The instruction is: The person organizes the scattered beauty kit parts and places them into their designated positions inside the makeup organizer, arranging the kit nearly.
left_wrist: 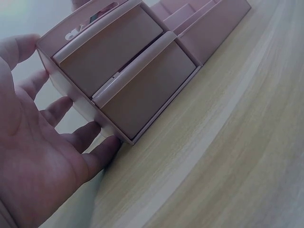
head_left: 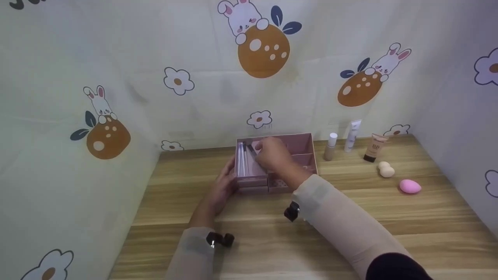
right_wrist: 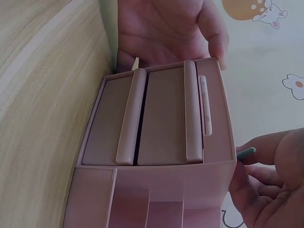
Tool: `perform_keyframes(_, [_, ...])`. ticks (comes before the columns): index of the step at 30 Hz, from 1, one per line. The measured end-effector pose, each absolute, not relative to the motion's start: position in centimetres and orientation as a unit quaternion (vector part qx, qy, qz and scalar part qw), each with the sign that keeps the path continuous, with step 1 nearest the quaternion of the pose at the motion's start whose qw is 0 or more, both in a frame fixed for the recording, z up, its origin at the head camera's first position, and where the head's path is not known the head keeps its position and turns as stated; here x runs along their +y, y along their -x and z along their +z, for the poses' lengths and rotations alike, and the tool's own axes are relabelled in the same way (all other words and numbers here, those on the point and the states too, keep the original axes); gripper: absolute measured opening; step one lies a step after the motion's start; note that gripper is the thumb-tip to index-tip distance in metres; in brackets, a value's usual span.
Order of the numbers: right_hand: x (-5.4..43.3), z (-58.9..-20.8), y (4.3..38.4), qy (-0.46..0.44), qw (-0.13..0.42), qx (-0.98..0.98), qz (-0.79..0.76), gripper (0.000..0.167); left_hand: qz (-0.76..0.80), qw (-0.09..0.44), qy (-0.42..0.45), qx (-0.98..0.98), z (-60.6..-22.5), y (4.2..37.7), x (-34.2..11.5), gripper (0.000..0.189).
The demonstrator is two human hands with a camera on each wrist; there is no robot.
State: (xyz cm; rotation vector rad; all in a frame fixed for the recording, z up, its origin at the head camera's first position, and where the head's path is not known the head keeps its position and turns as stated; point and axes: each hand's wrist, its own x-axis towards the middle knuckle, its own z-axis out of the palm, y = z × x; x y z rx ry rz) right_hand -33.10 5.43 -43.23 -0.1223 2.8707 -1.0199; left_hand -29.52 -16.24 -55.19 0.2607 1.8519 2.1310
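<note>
A pink desk organizer [head_left: 253,189] stands at the back of the table, with two drawers in its front left part and divided compartments to the right. My left hand [head_left: 222,190] rests spread along its left side, fingertips touching the wall in the left wrist view. Over the organizer's top left compartment, my right hand [head_left: 274,154] has its fingers curled. It pinches a slim stick whose green end [right_wrist: 246,153] shows between thumb and fingers; the rest is hidden. Several slim brush-like sticks [head_left: 242,159] lie in that compartment.
Right of the organizer stand a bottle with a white cap [head_left: 330,147], a white tube [head_left: 352,136] and a BB cream tube [head_left: 376,147]. A beige makeup sponge [head_left: 386,170] and a pink makeup sponge [head_left: 410,186] lie nearer. Printed cloth walls [head_left: 210,109] enclose the table's back and sides.
</note>
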Motion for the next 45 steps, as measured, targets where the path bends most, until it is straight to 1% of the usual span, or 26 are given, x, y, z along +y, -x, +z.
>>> perform_keyframes(7, [5.1, -43.1, 32.8, 0.043, 0.047, 0.946, -0.319, 0.039, 0.746, 0.155, -0.095, 0.64, -55.2, 29.6, -16.2, 0.066])
perform_keyframes(14, [5.0, -43.3, 32.6, 0.063, 0.036, 0.953, -0.296, 0.039, 0.745, 0.143, -0.094, 0.645, -55.1, 29.6, -16.0, 0.063])
perform_keyframes(26, [5.5, -43.5, 32.9, 0.064, 0.033, 0.947, -0.313, 0.038, 0.747, 0.143, -0.101, 0.641, -55.1, 29.6, -16.0, 0.063])
perform_keyframes(39, [5.8, -44.0, 33.1, 0.046, 0.048, 0.93, -0.362, 0.038, 0.746, 0.147, -0.094, 0.643, -55.0, 29.5, -16.0, 0.062])
perform_keyframes(45, [6.3, -44.5, 33.3, 0.043, 0.054, 0.912, -0.404, 0.036, 0.746, 0.15, -0.099, 0.641, -55.1, 29.5, -16.0, 0.064])
